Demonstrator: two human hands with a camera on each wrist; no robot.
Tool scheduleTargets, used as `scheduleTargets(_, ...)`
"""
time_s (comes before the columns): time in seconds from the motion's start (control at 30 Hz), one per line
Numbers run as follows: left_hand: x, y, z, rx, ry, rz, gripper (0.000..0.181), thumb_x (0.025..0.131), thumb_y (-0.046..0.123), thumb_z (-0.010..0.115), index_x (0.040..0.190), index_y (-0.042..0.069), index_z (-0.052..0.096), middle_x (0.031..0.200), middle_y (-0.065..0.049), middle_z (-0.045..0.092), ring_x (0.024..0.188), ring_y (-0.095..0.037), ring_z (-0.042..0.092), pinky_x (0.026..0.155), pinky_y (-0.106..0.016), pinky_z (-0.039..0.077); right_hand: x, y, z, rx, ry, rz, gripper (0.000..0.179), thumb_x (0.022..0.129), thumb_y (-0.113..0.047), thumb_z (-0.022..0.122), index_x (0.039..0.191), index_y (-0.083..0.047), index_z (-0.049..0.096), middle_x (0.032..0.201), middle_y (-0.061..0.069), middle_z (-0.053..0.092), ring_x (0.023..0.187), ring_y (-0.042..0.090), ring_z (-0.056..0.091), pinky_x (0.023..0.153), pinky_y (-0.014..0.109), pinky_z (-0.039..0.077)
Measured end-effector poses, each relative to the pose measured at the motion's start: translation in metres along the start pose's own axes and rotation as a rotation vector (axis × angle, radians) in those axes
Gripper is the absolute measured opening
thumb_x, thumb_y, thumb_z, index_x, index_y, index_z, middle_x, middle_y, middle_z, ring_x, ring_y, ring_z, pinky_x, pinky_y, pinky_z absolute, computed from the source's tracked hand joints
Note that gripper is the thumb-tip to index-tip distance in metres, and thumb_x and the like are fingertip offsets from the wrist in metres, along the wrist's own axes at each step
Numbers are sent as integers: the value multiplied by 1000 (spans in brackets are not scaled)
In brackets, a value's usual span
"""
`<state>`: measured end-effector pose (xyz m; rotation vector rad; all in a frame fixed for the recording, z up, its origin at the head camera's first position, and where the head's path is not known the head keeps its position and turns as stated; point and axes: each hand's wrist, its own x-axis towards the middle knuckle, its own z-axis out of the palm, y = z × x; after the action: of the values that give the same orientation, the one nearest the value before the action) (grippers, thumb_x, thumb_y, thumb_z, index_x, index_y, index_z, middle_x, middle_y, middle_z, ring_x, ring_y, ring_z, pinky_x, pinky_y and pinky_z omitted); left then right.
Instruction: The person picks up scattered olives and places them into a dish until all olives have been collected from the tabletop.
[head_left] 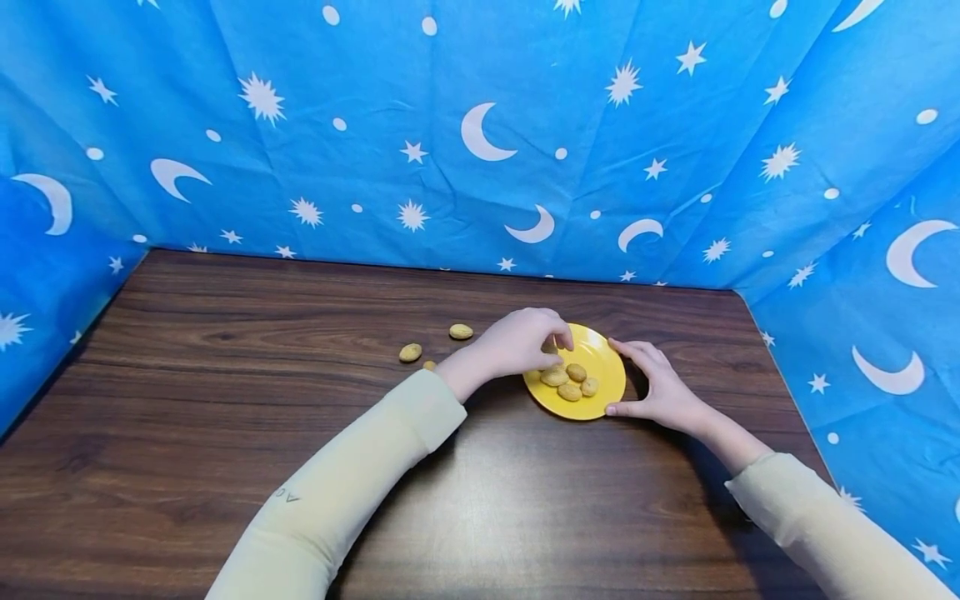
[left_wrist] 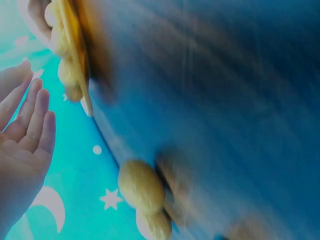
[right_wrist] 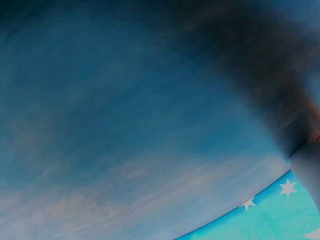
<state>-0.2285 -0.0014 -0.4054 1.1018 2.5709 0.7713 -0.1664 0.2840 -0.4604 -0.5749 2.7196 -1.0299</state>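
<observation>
Over the yellow plate [head_left: 602, 357] of nut-like pieces [head_left: 570, 392], I'm hovering the left hand [head_left: 522, 340], loose and empty, and gripping the plate's edge with the right hand [head_left: 660, 390].

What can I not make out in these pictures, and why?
Head view: a nut, partly hidden by the left arm.
Head view: part of the plate, behind the left hand.
Left wrist view: plate, cut off by the top edge.
Right wrist view: right hand, mostly outside the right edge; table, blurred.
</observation>
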Motion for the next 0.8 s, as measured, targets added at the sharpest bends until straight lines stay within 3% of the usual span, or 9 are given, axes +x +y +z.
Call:
scheduleTargets(0.4,-22,-16,-31,-30,64,-56,17,99,14,76,115,11,78,113,-4,73,105,-20,68,96,-35,57,-2,1,-1,-1,4,-3,98,83,-24,93,163,-6,39,154,22,44,142,43,36,116,72,31)
scheduleTargets(0.8,-34,-41,-42,-23,109,-91,18,98,12,76,116,9,77,114,-5,75,106,-22,70,99,-38,58,0,1,0,-4,7,-12,98,83,-24,93,163,-5,39,153,23,44,142,43,37,116,72,31)
